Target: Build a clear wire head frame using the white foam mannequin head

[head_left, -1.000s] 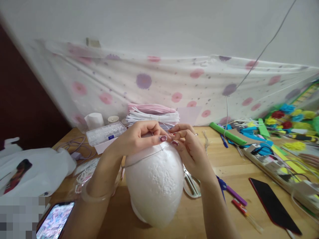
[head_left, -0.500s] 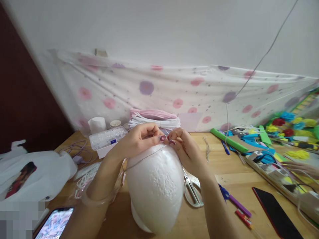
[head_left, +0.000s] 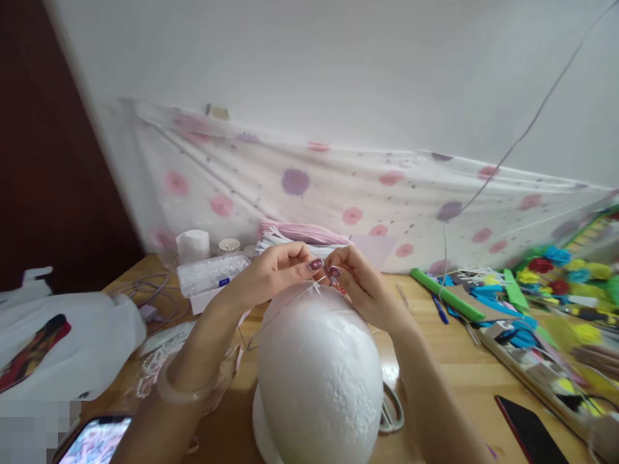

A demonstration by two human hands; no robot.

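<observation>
A white foam head form (head_left: 322, 380) stands on the wooden table (head_left: 464, 367) in front of me. A thin silvery wire (head_left: 280, 309) runs across its top. My left hand (head_left: 275, 274) and my right hand (head_left: 360, 283) meet over the far side of the form's crown. Both pinch the wire between thumb and fingertips, the nails almost touching. A clear bangle (head_left: 186, 383) sits on my left wrist. Scissors (head_left: 391, 403) lie partly hidden behind the form on the right.
A bead box (head_left: 210, 276), a white roll (head_left: 192, 246) and a stack of white and pink strips (head_left: 300, 235) stand at the back. Left are a white bag (head_left: 62, 348) and a lit phone (head_left: 94, 441). Right lie a green roll (head_left: 445, 295), coloured paper bits and a dark phone (head_left: 529, 435).
The view has tilted up and shifted, so the foam form sits lower and nearer. Both hands keep pinching the wire at the crown, shifted slightly toward its far side.
</observation>
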